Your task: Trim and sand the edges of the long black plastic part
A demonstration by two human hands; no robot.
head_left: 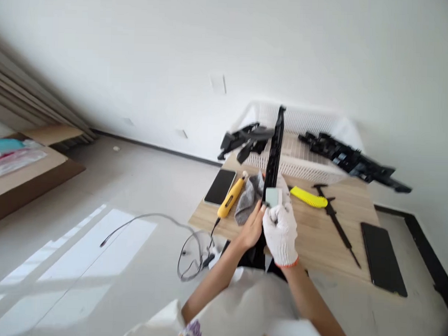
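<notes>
My bare left hand (pixel 253 227) is closed around the lower part of a long black plastic strip (pixel 274 155), which stands up in front of me. My right hand (pixel 281 231) wears a white knitted glove with an orange cuff. Its fingers are curled right beside the strip, at the lower edge of a small pale-green and white rectangular piece (pixel 273 196). What the gloved fingertips pinch is partly hidden. A grey cloth (pixel 247 200) lies left of the strip, with a yellow pen-shaped power tool (pixel 231 197) beside it.
On the wooden table (pixel 317 240) lie a yellow-handled knife or brush (pixel 308 197), a black caliper (pixel 336 221), a phone (pixel 220 186) and a dark tablet-like slab (pixel 384 259). Behind, black plastic parts (pixel 351 157) overhang a white basket (pixel 293 168). A cable (pixel 163 215) trails over the floor.
</notes>
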